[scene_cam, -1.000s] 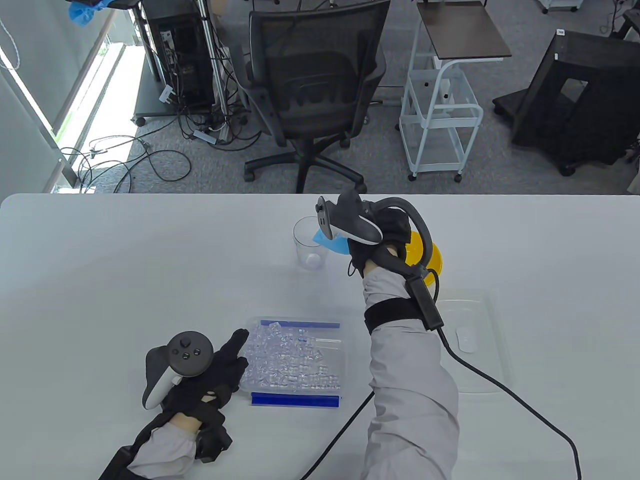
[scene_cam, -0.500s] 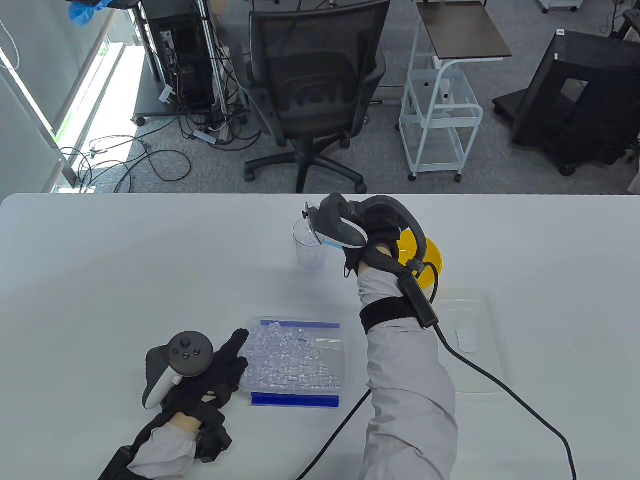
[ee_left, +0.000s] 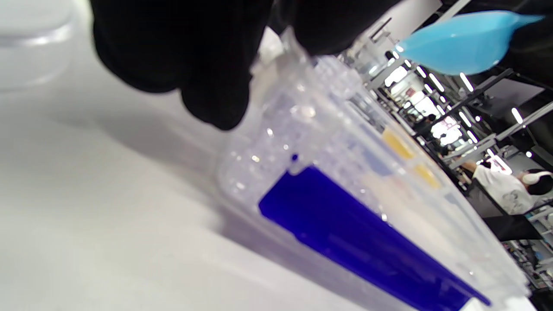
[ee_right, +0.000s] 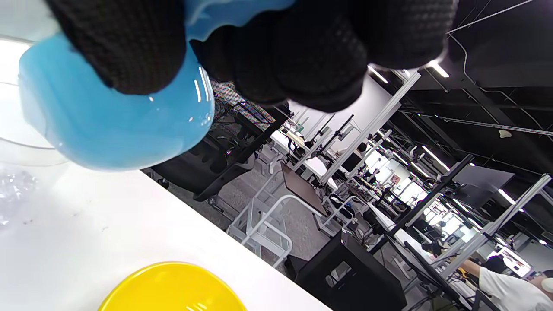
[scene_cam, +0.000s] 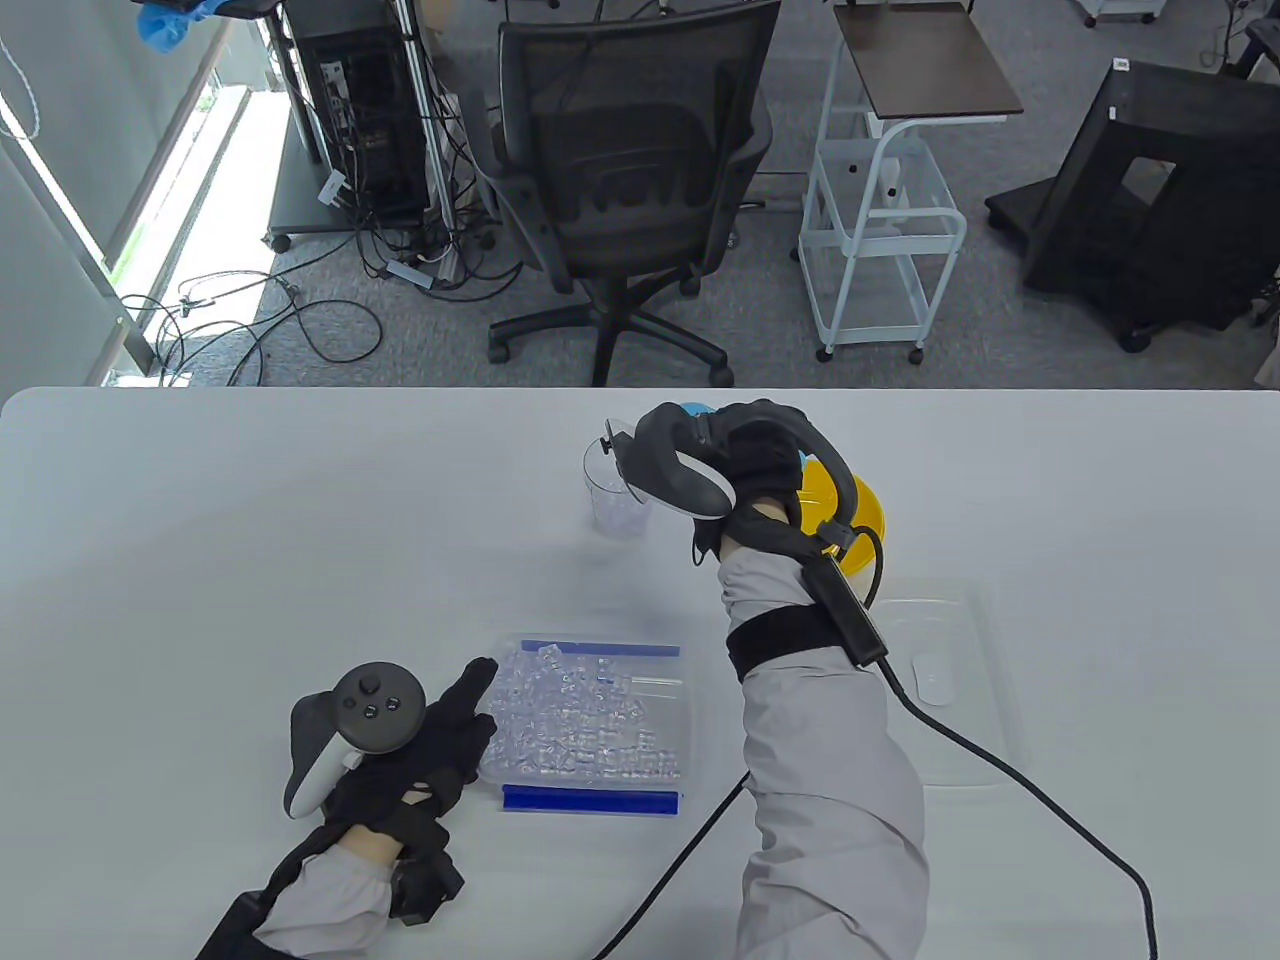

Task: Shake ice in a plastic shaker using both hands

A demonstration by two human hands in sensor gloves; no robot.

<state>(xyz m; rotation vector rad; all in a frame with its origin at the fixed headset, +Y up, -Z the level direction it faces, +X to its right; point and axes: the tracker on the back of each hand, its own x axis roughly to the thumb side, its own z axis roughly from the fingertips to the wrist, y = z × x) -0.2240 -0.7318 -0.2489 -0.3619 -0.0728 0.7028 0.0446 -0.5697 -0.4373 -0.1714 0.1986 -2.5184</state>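
A clear plastic shaker cup (scene_cam: 612, 500) stands upright at the table's middle back, with some ice at its bottom. My right hand (scene_cam: 745, 455) is just right of it and grips a blue scoop (ee_right: 116, 129) above the cup's rim (ee_right: 17, 151). A bit of the scoop shows over the hand in the table view (scene_cam: 690, 408). My left hand (scene_cam: 440, 730) lies with fingers stretched out against the left side of a clear ice container (scene_cam: 600, 648) full of ice cubes. In the left wrist view its fingers (ee_left: 207, 86) touch the container's corner (ee_left: 367, 233).
A yellow dish (scene_cam: 855, 515) sits on the table right behind my right wrist. A clear flat lid (scene_cam: 985, 700) with a small white piece on it lies at the right. A black cable trails from my right wrist to the front edge.
My right hand has rolled its wrist over the shaker cup, and the blue scoop has swung from beside the cup's rim to up behind the hand. The left hand has not moved.
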